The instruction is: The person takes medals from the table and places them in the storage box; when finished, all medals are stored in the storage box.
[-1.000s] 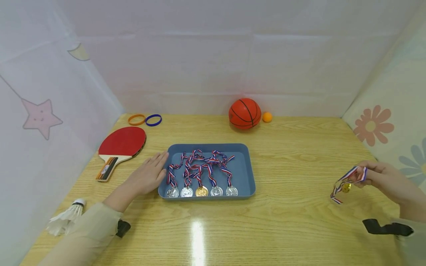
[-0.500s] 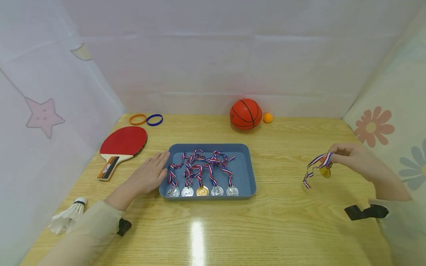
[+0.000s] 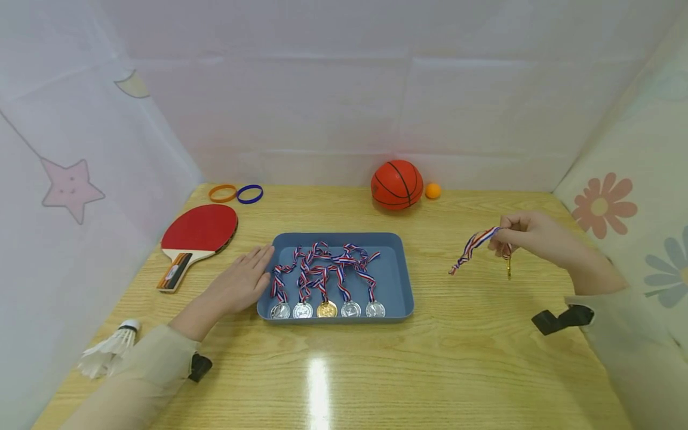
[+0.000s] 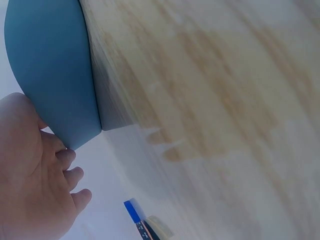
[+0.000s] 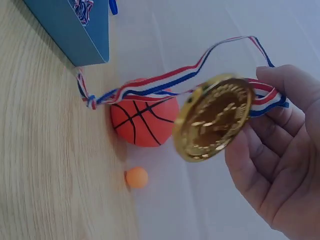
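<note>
A blue tray [image 3: 400, 280] [image 4: 50, 65] [image 5: 75, 30] in the middle of the wooden table holds several medals [image 3: 326, 309] in a row, with striped ribbons [image 3: 322, 263]. My left hand [image 3: 239, 283] [image 4: 35, 180] lies flat, fingers straight, against the tray's left side. My right hand [image 3: 524, 236] [image 5: 280, 165] is raised above the table right of the tray and pinches the striped ribbon [image 3: 473, 246] [image 5: 165, 80] of a gold medal [image 3: 508, 267] [image 5: 215, 117], which dangles under the fingers.
A small basketball [image 3: 396, 184] [image 5: 145, 122] and an orange ball [image 3: 432, 190] [image 5: 136, 177] stand at the back. A red paddle [image 3: 196, 233], two wristbands [image 3: 235, 193] and a shuttlecock [image 3: 107, 352] lie on the left. Fabric walls close in three sides.
My right hand has risen and moved left and further back with the gold medal, towards the tray. The left hand has stayed against the tray.
</note>
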`<state>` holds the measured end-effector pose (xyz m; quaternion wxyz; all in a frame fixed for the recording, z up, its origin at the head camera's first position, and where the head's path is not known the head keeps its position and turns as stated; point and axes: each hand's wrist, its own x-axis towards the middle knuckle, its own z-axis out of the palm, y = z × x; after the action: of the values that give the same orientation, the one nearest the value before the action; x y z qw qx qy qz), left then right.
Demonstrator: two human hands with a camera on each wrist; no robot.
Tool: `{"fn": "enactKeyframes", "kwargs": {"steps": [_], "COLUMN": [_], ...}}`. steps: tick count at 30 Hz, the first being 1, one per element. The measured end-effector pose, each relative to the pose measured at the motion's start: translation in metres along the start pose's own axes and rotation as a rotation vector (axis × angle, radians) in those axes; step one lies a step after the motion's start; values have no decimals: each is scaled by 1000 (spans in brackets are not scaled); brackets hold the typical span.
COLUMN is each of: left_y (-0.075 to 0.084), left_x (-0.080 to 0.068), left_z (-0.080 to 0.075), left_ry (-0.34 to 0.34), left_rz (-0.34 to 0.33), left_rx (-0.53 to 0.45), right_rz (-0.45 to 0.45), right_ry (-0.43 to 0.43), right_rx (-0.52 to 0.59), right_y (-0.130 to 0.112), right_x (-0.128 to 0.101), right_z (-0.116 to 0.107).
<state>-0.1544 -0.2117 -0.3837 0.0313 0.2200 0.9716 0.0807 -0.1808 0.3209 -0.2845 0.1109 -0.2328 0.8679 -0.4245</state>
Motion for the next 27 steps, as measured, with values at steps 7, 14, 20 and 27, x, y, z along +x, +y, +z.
{"fn": "enactKeyframes", "kwargs": {"steps": [7,14,20,27], "left_y": [0,-1,-3,-3], "left_x": [0,1,2,1], "left_z": [0,2,3,2], "left_ry": [-16,-14,-16,-22], "left_rz": [-6,-3,-3,-9], "left_rx": [-6,-2,4,3], "right_rz": [77,58,49,120], "right_ry": [33,73,75,44], "right_rx": [148,260,361,415], "right_y": [-18,-34,-45,-36], "right_x": [24,46,64,84], "right_z": [10,26,45,77]}}
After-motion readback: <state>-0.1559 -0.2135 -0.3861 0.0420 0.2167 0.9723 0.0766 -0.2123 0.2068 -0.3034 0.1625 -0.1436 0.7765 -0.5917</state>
